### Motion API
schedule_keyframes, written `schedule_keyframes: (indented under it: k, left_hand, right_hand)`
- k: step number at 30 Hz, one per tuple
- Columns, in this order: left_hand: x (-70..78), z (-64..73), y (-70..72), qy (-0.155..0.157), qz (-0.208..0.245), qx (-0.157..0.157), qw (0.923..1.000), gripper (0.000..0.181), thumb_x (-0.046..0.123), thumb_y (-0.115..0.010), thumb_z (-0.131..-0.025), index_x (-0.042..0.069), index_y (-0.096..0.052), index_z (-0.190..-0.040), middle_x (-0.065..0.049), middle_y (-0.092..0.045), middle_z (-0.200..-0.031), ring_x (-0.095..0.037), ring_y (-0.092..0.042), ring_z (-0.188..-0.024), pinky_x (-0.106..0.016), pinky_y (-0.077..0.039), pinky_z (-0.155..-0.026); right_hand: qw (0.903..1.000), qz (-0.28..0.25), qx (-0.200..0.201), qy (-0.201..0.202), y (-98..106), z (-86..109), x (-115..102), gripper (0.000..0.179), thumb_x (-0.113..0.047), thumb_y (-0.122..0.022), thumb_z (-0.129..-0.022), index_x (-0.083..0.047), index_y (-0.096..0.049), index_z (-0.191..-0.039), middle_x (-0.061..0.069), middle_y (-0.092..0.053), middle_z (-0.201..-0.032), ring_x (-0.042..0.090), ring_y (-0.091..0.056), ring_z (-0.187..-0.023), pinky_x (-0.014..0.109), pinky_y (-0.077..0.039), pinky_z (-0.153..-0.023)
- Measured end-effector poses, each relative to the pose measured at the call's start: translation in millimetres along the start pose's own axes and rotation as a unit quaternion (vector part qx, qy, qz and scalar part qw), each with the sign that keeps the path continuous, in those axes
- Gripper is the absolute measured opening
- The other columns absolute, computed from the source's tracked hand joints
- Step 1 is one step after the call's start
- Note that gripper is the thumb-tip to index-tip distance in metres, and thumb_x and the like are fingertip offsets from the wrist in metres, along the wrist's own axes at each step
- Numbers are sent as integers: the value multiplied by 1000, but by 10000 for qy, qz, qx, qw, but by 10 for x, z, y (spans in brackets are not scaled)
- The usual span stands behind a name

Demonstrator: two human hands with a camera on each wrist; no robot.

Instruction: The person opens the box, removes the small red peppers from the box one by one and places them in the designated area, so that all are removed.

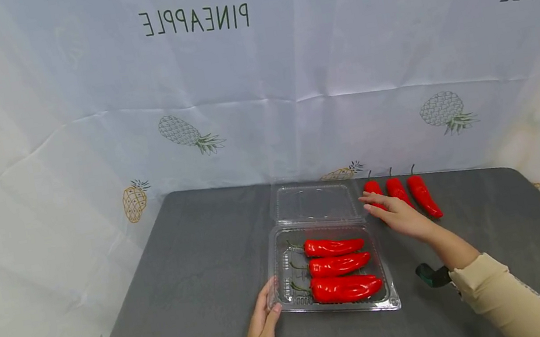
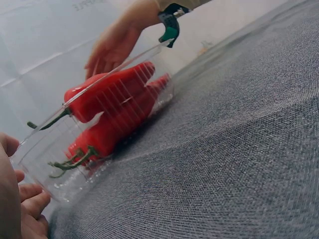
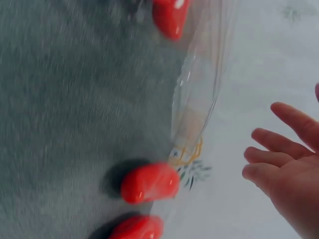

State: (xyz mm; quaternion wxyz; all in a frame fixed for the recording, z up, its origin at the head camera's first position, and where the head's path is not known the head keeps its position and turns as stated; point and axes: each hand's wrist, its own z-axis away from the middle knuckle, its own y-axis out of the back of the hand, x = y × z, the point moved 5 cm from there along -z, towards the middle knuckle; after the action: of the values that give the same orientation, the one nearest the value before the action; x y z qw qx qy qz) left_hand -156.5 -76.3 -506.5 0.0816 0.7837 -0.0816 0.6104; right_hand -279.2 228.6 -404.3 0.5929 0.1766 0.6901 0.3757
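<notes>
Presently pinching the left side of the box (image 1: 345, 308), with three peppers (image 1: 340, 264) inside, by the left hand (image 1: 260, 323); also holding the right hand (image 1: 399, 216), with fingers spread, beside the open lid (image 1: 313, 204) and near three other peppers (image 1: 424, 196) on the table (image 1: 203, 285).

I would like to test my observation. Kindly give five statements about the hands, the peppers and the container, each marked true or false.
1. Three red peppers lie inside the clear plastic container. True.
2. The container is closed. False: its lid lies open.
3. The left hand grips the container's edge. True.
4. Both hands hold something. False: the right hand is empty.
5. Three loose red peppers lie on the grey table. True.
</notes>
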Motion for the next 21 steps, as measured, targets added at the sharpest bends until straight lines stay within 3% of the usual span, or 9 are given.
schedule_keyframes:
  k: [5, 11, 21]
  left_hand:
    - [-2, 1, 1, 116, 54, 21, 9999, 46, 7, -39, -99, -2, -28, -142, -29, -26, -148, 12, -26, -131, -4, -23, -103]
    - [6, -5, 4, 41, 35, 37, 10000, 46, 6, -39, -98, -3, -28, -142, -30, -26, -147, 12, -26, -131, -4, -23, -103]
    - [-2, 9, 5, 197, -6, 18, 9998, 46, 9, -40, -99, -1, -28, -142, -28, -26, -148, 13, -26, -130, -3, -22, -103]
  right_hand:
    - [9983, -341, -466, 56, -99, 65, -113, 51, -30, -50, -96, 0, -44, -136, 26, -36, -144, 44, -38, -129, 55, -43, -97]
    - [9937, -599, -926, 222, -215, 137, -273, 52, -29, -52, -95, 0, -43, -137, 23, -40, -143, 42, -38, -130, 54, -42, -99]
    - [9777, -843, -1865, 465, -460, 295, -467, 46, -20, -50, -96, 2, -43, -136, 24, -45, -138, 38, -52, -116, 39, -54, -86]
